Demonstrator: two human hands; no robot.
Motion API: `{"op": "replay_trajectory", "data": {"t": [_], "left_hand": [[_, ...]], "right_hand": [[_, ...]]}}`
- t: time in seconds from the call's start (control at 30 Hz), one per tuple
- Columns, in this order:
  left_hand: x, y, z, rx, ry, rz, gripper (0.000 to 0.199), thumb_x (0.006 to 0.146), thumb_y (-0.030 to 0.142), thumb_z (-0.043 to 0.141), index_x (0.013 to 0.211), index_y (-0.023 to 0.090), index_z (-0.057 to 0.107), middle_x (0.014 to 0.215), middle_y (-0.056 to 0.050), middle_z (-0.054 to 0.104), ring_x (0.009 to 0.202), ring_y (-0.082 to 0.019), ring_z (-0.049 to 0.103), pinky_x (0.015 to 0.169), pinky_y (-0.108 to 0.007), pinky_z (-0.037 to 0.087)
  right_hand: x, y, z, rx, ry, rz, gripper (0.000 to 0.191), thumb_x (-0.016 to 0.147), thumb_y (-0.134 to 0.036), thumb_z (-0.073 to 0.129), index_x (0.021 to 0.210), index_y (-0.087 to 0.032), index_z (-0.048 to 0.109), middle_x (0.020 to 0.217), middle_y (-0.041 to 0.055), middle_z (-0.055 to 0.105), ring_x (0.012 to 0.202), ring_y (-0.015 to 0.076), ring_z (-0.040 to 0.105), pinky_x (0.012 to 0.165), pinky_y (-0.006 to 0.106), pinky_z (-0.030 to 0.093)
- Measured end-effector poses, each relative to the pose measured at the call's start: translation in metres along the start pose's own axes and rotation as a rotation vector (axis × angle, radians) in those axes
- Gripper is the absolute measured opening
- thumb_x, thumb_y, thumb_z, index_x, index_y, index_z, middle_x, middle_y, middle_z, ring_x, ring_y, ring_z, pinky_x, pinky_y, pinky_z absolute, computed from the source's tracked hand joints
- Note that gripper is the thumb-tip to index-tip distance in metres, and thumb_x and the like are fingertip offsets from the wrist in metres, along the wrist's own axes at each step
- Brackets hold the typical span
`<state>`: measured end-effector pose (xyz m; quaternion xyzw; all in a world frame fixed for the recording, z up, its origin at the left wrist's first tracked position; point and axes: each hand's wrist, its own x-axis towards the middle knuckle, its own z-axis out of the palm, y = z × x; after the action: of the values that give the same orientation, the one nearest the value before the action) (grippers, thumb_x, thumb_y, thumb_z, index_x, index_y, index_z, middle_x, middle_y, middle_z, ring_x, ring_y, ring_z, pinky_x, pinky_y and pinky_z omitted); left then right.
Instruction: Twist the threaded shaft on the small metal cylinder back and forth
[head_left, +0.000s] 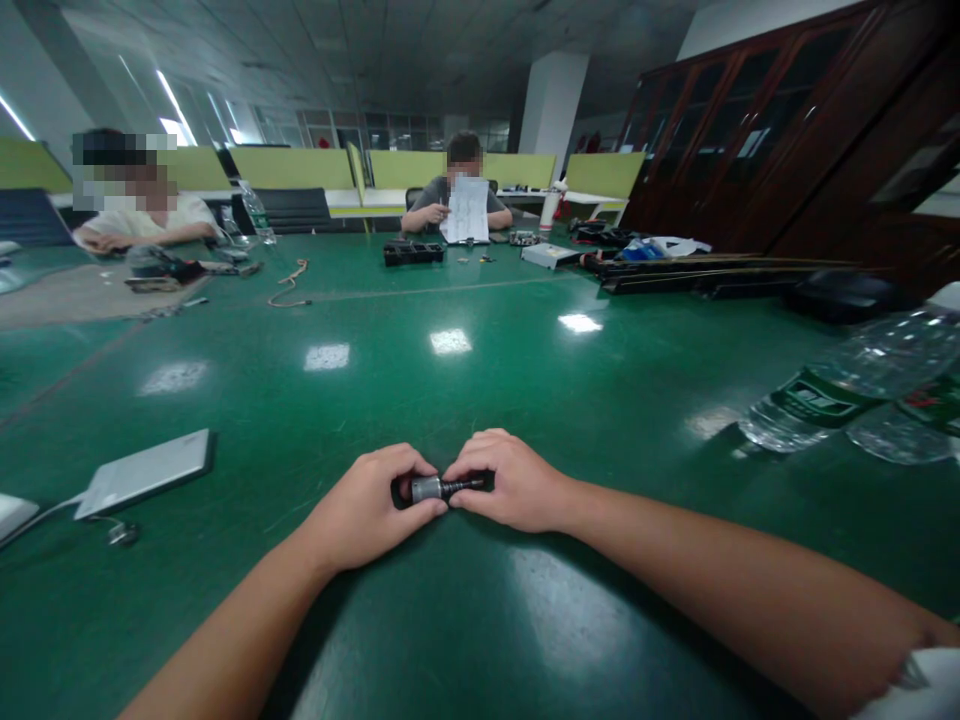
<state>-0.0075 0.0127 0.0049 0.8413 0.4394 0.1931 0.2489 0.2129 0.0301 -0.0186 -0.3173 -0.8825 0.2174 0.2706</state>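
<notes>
Grey at its thick end, the small cylindrical part (427, 488) sits low at the green surface (465, 390), the left grip (367, 505) holding that end and the right grip (514, 480) curled round its slim dark end, best aligned with light, even pressure.

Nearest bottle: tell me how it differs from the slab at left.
The bottle is clear; the slab is opaque and pale grey. The bottle is rounded and bulky, the slab thin and flat. The bottle has a green label; the slab shows none. Both rest on the green table.
</notes>
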Motion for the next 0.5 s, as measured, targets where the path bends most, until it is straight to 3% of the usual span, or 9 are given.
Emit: {"op": "replay_trajectory", "data": {"t": [0.5], "left_hand": [[-0.0011, 0.0008, -0.0021, 0.005, -0.019, -0.001, 0.019, 0.084, 0.035, 0.065, 0.093, 0.018, 0.067, 0.082, -0.002, 0.063, 0.075, -0.018, 0.059, 0.068, -0.028, 0.043]], "right_hand": [[0.0024, -0.0029, -0.0021, 0.023, 0.006, 0.015, 0.012, 0.075, -0.019, 0.075, 0.087, -0.019, 0.073, 0.079, 0.0006, 0.072, 0.077, 0.0158, 0.062, 0.08, 0.031, 0.041]]}}
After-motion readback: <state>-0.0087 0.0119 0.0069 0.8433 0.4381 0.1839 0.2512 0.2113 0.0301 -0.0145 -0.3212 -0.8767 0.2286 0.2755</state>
